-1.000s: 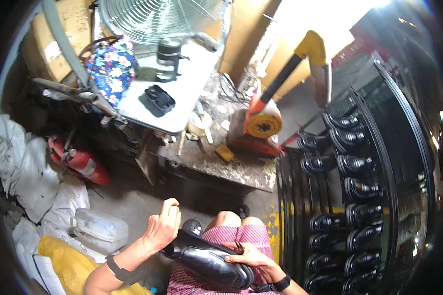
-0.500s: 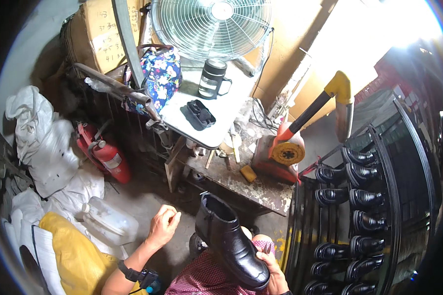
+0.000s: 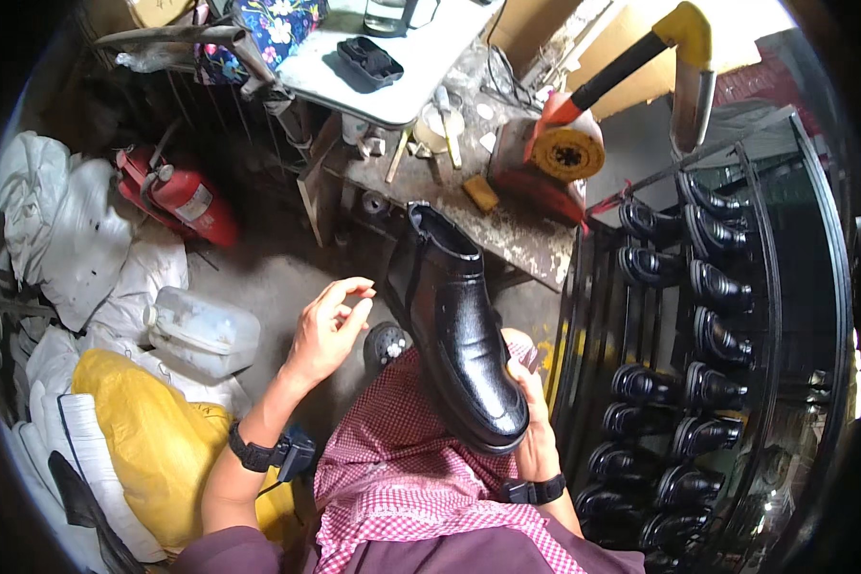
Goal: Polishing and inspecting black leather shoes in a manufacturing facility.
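A shiny black ankle boot (image 3: pixel 454 330) hangs over my lap, its opening toward the far side and its toe toward me. My right hand (image 3: pixel 536 416) grips it near the toe from the right, with most of the fingers hidden behind the boot. Left of the boot, my left hand (image 3: pixel 327 330) is in the air, thumb and fingers loosely bent and apart, with nothing visible in it. A red-and-white checked cloth (image 3: pixel 378 459) covers my lap.
A red machine with a yellow round wheel (image 3: pixel 566 155) stands on a worn bench (image 3: pixel 536 251), beside a yellow block (image 3: pixel 480 192). Racks of black shoes (image 3: pixel 722 287) line the right. On the left are a fire extinguisher (image 3: pixel 187 201), a plastic jug (image 3: pixel 206 330) and a yellow sack (image 3: pixel 153 440).
The view has tilted down toward my lap. My left hand's fingers have opened out from a loose curl. The boot remains in my right hand, standing a little more upright.
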A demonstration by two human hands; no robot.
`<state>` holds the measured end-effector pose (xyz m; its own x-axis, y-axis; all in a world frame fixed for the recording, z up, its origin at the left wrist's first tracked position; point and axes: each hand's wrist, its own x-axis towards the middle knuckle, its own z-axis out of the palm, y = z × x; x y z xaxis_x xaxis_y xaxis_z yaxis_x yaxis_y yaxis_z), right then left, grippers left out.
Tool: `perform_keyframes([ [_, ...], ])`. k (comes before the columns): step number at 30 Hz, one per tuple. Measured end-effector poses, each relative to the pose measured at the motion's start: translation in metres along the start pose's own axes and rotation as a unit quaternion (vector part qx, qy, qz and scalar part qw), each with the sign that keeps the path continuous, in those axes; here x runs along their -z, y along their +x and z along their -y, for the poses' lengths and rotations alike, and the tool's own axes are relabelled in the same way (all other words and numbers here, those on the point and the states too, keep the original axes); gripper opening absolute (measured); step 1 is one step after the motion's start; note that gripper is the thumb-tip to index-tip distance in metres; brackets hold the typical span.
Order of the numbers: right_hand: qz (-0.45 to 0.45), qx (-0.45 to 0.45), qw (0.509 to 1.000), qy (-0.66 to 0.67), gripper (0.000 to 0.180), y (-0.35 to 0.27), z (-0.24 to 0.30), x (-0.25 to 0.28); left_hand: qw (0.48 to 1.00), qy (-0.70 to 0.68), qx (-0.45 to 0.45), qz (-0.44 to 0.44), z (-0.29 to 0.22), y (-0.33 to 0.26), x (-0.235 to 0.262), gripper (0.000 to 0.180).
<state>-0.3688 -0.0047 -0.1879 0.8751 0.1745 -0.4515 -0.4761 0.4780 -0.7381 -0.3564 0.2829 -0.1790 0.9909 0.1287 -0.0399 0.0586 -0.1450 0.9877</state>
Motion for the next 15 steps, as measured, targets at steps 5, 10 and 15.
perform_keyframes([
  [5, -0.071, -0.064, 0.993, 0.068, 0.050, -0.012, -0.005, -0.008, 1.000, -0.015, -0.003, 0.022, 0.012, -0.009, -0.014, 0.029],
  [10, -0.030, -0.144, 0.967, 0.210, 0.035, -0.024, -0.002, -0.010, 0.999, 0.007, -0.046, -0.017, 0.001, -0.009, -0.034, 0.047],
  [15, -0.063, -0.165, 0.959, 0.220, 0.036, -0.027, 0.001, -0.019, 0.996, 0.023, -0.064, -0.065, 0.016, -0.007, -0.041, 0.056],
])
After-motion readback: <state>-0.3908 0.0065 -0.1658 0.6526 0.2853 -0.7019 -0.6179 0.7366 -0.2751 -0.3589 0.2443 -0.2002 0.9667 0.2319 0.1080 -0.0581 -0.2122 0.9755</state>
